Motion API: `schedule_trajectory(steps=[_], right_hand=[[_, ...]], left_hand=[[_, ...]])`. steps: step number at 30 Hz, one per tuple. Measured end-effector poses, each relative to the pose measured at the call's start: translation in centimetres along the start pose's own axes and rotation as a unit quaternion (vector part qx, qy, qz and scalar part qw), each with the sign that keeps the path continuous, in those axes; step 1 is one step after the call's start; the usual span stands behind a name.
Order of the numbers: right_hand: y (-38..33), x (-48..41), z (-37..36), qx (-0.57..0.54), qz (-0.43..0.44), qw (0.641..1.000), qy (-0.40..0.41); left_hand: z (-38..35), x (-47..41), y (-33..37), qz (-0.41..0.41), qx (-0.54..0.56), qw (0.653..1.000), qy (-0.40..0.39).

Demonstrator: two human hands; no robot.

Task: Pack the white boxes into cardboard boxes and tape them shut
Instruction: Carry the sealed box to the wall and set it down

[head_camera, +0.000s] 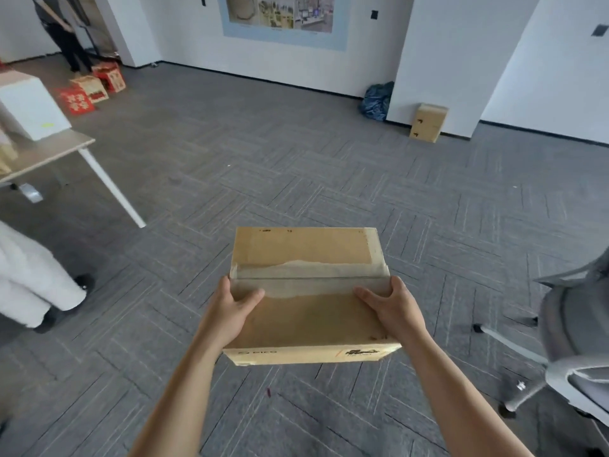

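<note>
A closed cardboard box (309,258) with a strip of clear tape along its top seam is held in the air above the grey carpet. My left hand (235,308) grips its left side, thumb lying on the top flap. My right hand (390,306) grips its right side the same way. A white box (31,107) stands on the table (52,153) at the far left.
A grey office chair (573,328) stands at the right edge. A person in white (29,282) stands at the left near the table leg. Another cardboard box (428,122) leans on the far wall beside a blue bag. Red and tan cartons (94,89) lie far left, with another person behind them.
</note>
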State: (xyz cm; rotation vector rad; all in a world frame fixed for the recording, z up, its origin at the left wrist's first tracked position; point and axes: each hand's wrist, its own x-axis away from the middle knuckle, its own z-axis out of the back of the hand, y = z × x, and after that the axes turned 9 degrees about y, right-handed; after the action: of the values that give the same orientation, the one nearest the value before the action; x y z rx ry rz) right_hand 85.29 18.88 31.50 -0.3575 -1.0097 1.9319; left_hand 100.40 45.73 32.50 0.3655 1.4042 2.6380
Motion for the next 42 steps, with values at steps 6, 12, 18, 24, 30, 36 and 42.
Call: schedule_trajectory(steps=[6, 12, 18, 24, 30, 36, 42], right_hand=[[-1.3, -12.5, -1.6, -0.014, -0.019, 0.999, 0.022], [-3.2, -28.3, -1.0, -0.019, -0.03, 0.999, 0.024], [-8.2, -41.7, 0.3, -0.02, -0.023, 0.999, 0.027], [-12.3, -55.5, -0.9, -0.015, -0.024, 0.999, 0.046], [-16.1, -69.7, -3.6, -0.02, -0.05, 0.994, 0.093], [-19.4, -81.2, -2.7, -0.031, -0.097, 0.984, 0.145], [-18.7, -93.6, 0.0, -0.049, -0.127, 0.973, 0.188]], left_hand=[[-5.9, -13.0, 4.0, -0.015, -0.012, 0.999, -0.031], [-13.6, -25.7, 11.2, -0.007, -0.003, 0.999, -0.043], [-18.2, -36.9, 18.9, -0.017, 0.006, 0.999, -0.038], [-23.3, -50.2, 24.8, -0.054, 0.008, 0.998, -0.034], [-28.4, -66.3, 30.6, -0.073, -0.014, 0.995, -0.068], [-34.2, -79.5, 39.1, -0.109, -0.043, 0.985, -0.126], [-43.9, -89.1, 47.2, -0.144, -0.044, 0.973, -0.175]])
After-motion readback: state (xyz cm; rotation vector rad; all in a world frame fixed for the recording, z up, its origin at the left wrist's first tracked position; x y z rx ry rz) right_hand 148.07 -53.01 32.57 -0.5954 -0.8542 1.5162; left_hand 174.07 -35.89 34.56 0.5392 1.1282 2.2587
